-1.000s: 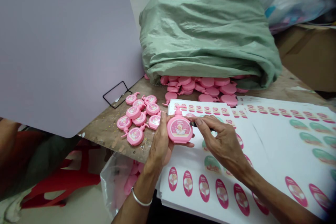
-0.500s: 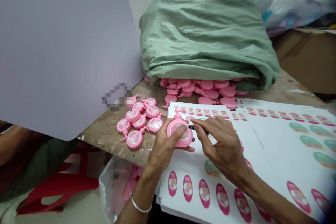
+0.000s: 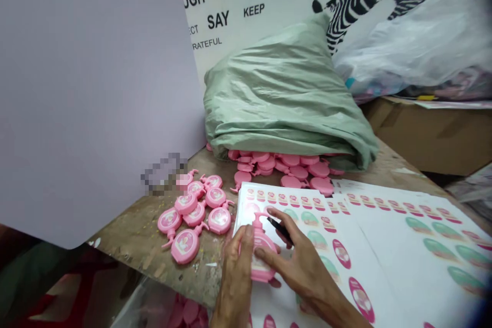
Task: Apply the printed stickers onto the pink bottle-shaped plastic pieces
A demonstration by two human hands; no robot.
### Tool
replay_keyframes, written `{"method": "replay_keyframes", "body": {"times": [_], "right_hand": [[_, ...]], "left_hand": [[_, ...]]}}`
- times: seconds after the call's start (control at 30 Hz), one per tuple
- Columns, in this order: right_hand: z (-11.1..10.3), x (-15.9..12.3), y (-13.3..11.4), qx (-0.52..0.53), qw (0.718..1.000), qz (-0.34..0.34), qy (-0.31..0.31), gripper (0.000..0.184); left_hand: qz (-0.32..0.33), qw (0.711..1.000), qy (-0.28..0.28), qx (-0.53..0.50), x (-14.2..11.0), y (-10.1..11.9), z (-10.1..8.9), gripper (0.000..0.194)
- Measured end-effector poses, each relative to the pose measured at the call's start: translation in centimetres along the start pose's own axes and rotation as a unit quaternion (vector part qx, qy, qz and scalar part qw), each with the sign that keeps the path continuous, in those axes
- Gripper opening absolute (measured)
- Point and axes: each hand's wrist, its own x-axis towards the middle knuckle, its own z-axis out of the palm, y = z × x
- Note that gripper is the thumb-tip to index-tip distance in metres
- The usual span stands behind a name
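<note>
My left hand is closed round a pink toy pump bottle, upright with its spout pointing up. My right hand touches the bottle's front with its thumb, partly covering the label. A slim black tool is held in that same hand; its kind is hard to make out. Beneath both hands lie printed sticker sheets with pink and green oval labels. Left of them, several labelled pink bottles are grouped on the wooden table.
A green sack sits at the back, with plain pink bottles spilling from under it. A pale grey panel borders the left. A cardboard box and a clear plastic bag stand back right. Below the table edge is another bag.
The view has tilted up, showing more wall. My left thumb has moved off the label to the bottle's left side. My right hand has come in against the bottle, its thumb on the front.
</note>
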Motion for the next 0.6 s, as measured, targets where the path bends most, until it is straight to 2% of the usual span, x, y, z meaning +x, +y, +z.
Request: {"method": "replay_keyframes", "body": {"times": [0.07, 0.13, 0.17, 0.23, 0.3, 0.4, 0.47, 0.6], "right_hand": [[-1.0, 1.1, 0.9, -0.015, 1.0, 0.016, 0.011, 0.045], [-3.5, 3.0, 2.4, -0.045, 0.998, 0.023, 0.023, 0.034], [-5.1, 4.0, 3.5, -0.061, 0.997, 0.027, 0.028, 0.033], [-8.8, 5.7, 6.2, -0.107, 0.992, 0.042, 0.049, 0.036], [-12.1, 7.0, 8.9, -0.201, 0.975, 0.066, 0.07, 0.037], [-15.4, 8.4, 12.1, -0.251, 0.962, 0.088, 0.062, 0.032], [-16.4, 9.4, 13.0, -0.26, 0.962, 0.078, 0.028, 0.03], [-16.8, 11.9, 12.8, -0.265, 0.962, 0.029, -0.067, 0.031]], "left_hand": [[-0.012, 0.997, 0.063, 0.03, -0.2, 0.4, -0.9, 0.05], [0.016, 0.987, 0.125, 0.103, -0.1, 1.9, -2.7, 0.055], [0.039, 0.968, 0.181, 0.169, 0.2, 3.0, -4.0, 0.056], [0.08, 0.906, 0.269, 0.315, 1.5, 5.2, -6.6, 0.057], [0.145, 0.868, 0.278, 0.386, 3.4, 6.9, -8.9, 0.05], [0.193, 0.845, 0.253, 0.43, 6.5, 7.9, -11.0, 0.045], [0.203, 0.826, 0.241, 0.467, 8.2, 7.8, -11.8, 0.045], [0.216, 0.763, 0.259, 0.552, 10.4, 7.7, -12.8, 0.042]]}}
